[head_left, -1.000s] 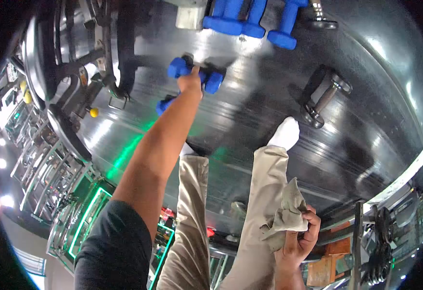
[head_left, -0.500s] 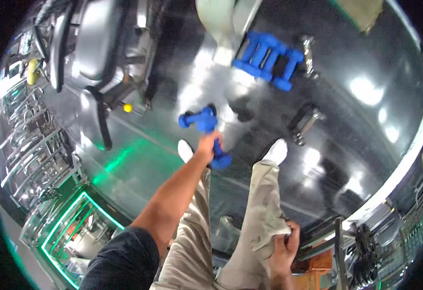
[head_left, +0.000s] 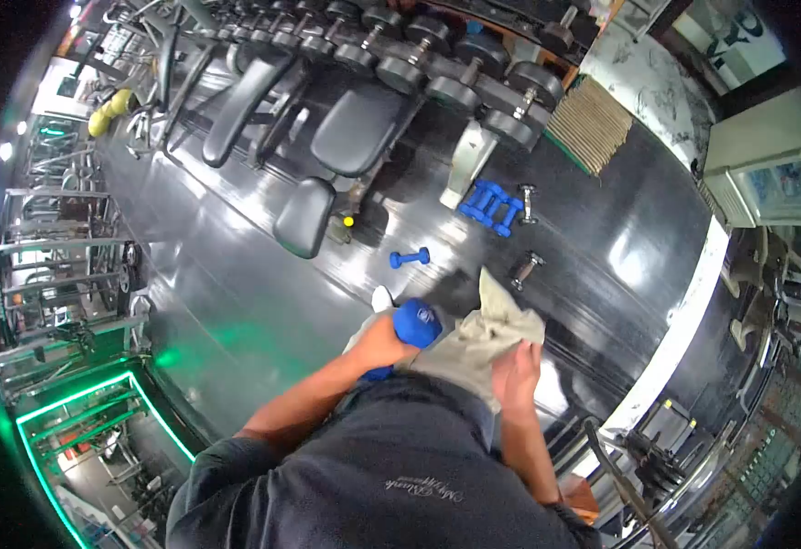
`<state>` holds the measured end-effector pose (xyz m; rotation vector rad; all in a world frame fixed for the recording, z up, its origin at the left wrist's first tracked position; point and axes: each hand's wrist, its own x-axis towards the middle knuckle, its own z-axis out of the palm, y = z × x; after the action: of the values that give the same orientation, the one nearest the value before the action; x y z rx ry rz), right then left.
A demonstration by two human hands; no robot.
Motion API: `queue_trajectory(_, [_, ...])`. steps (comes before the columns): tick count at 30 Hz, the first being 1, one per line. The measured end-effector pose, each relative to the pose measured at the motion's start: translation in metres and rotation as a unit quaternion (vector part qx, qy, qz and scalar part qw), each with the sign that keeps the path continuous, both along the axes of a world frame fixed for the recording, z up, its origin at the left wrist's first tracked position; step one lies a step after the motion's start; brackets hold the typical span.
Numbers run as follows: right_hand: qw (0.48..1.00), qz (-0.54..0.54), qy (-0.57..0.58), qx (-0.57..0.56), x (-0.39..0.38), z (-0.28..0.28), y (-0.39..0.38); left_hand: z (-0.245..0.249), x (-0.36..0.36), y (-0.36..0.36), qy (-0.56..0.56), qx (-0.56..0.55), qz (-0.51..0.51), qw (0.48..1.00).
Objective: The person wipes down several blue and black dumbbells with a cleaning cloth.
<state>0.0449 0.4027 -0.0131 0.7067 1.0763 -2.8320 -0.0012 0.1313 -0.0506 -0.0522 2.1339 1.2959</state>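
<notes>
My left hand (head_left: 384,348) is wrapped round a blue dumbbell (head_left: 417,323), held up close in front of my dark shirt. One rounded end faces up; part of the other shows below my hand. At my right thigh, my right hand (head_left: 517,371) is closed at the bunched fabric of the beige trouser leg (head_left: 497,334), its fingertips slightly blurred. A second blue dumbbell (head_left: 410,258) lies alone on the floor beyond my feet. Farther off, several blue dumbbells (head_left: 492,209) lie side by side, with two chrome dumbbells (head_left: 527,271) near them.
A rack of large black dumbbells (head_left: 428,41) runs along the far side. Before it stands a black padded bench (head_left: 355,133) with a separate seat pad (head_left: 304,218). A ribbed mat (head_left: 590,123) lies at the far right. Gym machines (head_left: 62,247) line the left.
My left hand has lifted its blue dumbbell from low by the floor towards my body, leaving the other one on the floor. My view has risen, showing the rack. My right hand stays by the trouser leg.
</notes>
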Motion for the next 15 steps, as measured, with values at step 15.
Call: queue_trajectory(15, [0.696, 0.150, 0.327, 0.621, -0.068, 0.166, -0.153, 0.170, -0.022, -0.043, 0.127, 0.045, -0.043, 0.990])
